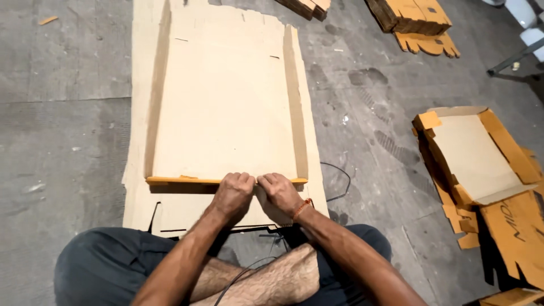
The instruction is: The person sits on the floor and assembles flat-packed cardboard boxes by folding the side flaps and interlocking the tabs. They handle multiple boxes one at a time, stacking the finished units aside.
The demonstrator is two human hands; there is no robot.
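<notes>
A large flat cardboard sheet (221, 102) lies on the floor in front of my crossed legs. Its left and right side flaps are folded up, and its near flap (170, 180) stands raised with an orange outer edge. My left hand (233, 195) and my right hand (279, 192) sit side by side at the middle of that near flap. Both have their fingers curled over its top edge and grip it. An orange band circles my right wrist.
A folded open cardboard tray (481, 156) sits on the grey concrete floor at the right, with loose orange cardboard pieces (515, 232) beside it. Stacks of flat cardboard (411, 17) lie at the top. A thin black cable (340, 181) loops beside the sheet.
</notes>
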